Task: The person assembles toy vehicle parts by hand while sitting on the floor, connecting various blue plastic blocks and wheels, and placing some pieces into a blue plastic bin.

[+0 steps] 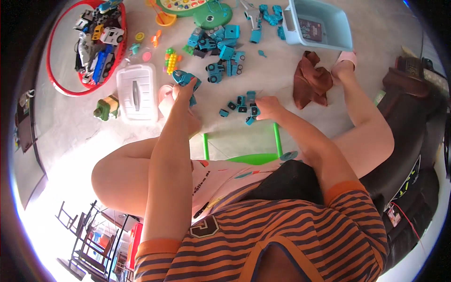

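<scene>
My left hand (182, 92) is closed round a teal toy piece (186, 77) with a rounded, darker front, held above the floor. My right hand (269, 108) reaches down to a small cluster of teal toy blocks with black parts (242, 103). Its fingers are bent round a teal block (254, 112) at the cluster's right side. Beyond my hands lies a pile of larger teal toy vehicle parts (218, 38), with a toy truck section (231, 61) at its near side.
A red-rimmed basket (124, 51) of toy vehicles and a white lidded box (146, 89) stand left. A light blue bin (345, 43) is far right, near a brown cloth (311, 82). A green toy board (212, 19) lies at the back. My legs straddle a green stool (253, 159).
</scene>
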A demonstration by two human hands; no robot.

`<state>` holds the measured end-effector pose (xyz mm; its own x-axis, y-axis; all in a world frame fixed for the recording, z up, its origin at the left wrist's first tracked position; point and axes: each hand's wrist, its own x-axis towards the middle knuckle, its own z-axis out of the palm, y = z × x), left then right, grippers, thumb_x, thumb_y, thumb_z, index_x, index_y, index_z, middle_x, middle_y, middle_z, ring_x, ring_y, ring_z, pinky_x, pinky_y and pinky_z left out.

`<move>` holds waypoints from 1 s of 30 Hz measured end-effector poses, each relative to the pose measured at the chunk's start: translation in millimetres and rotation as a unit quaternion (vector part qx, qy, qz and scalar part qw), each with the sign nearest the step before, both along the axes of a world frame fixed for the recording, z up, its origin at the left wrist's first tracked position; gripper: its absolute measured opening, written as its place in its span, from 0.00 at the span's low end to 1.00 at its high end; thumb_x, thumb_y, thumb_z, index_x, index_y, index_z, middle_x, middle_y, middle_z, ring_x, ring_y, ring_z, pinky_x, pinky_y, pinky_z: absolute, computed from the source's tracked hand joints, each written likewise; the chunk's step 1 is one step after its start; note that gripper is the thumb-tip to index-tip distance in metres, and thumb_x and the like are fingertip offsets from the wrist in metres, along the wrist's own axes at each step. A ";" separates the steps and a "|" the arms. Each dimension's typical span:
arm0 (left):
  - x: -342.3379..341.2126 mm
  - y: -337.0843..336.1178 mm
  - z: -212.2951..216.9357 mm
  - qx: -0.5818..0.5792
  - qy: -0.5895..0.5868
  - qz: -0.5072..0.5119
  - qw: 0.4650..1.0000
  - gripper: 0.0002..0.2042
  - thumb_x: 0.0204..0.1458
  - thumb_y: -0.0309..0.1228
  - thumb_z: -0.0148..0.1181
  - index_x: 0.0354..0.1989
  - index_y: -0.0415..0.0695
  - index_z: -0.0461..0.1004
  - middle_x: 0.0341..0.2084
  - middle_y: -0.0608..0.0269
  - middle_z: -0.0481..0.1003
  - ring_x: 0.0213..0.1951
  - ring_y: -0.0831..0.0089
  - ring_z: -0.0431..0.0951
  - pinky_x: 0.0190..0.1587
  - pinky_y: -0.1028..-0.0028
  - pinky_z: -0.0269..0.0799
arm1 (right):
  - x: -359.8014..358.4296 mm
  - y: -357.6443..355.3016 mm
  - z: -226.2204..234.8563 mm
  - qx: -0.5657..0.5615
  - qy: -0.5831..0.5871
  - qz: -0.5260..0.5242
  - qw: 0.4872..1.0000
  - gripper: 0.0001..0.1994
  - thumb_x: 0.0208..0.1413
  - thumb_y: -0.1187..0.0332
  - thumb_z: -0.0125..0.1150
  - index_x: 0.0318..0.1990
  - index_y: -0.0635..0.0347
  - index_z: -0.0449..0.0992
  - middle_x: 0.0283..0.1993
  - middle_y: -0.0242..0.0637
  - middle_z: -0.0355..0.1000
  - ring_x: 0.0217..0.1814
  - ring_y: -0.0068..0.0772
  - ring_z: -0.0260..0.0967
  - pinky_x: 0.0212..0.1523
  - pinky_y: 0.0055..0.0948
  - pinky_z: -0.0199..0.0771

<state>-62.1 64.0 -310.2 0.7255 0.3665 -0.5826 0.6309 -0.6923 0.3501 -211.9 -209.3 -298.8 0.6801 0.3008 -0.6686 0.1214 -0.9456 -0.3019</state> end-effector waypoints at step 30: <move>-12.5 -66.5 -6.0 0.109 -0.086 0.123 0.983 0.37 0.35 0.42 0.59 0.56 0.46 0.51 0.52 0.55 0.55 0.57 0.58 0.52 0.55 0.59 0.51 | 140.6 17.8 -30.9 -0.002 -0.039 -0.454 0.890 0.32 0.37 0.53 0.62 0.48 0.63 0.61 0.44 0.48 0.67 0.48 0.45 0.65 0.46 0.37 0.65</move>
